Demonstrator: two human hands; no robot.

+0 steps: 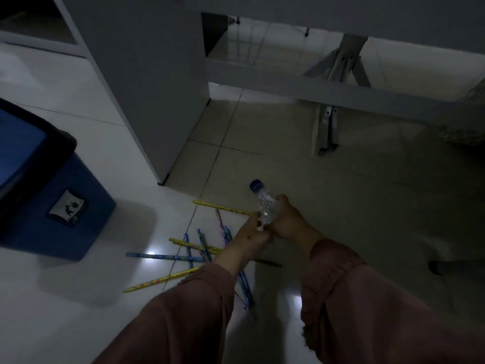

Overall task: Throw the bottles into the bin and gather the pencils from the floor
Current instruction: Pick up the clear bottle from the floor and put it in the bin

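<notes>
Gripping a small clear plastic bottle (265, 206) with a blue cap (256, 185), both hands met over the floor near the middle of the view. The bottle looked crumpled and pointed cap-first up and away from the person, tilted a little to the left. Right hand (287, 222) was wrapped around the bottle's lower right side, thumb up along the body. Left hand (249, 236) closed on the base from the left, fingertips pressed against the plastic; the two hands touched each other below the bottle. Both forearms reached forward and converged, wrists angled inward, in loose reddish-brown sleeves (341, 298).

Pencils (194, 252) lay scattered on the floor beneath and left of the hands, crossing one another in a loose pile: yellow, blue and one pinkish. One yellow pencil (223, 207) lay apart at the top, its right end passing behind the left fingers. Several others were partly hidden under the left forearm.

Blue bin (65, 206) with a dark rim stood at the left edge, well apart from the hands, a small label on its side. White tiled floor (118, 311) showed light glare spots. A grey cabinet panel (147, 88) rose behind the pencils; a grey table frame with folding legs (325, 122) stood beyond on the right. Light was dim throughout.
</notes>
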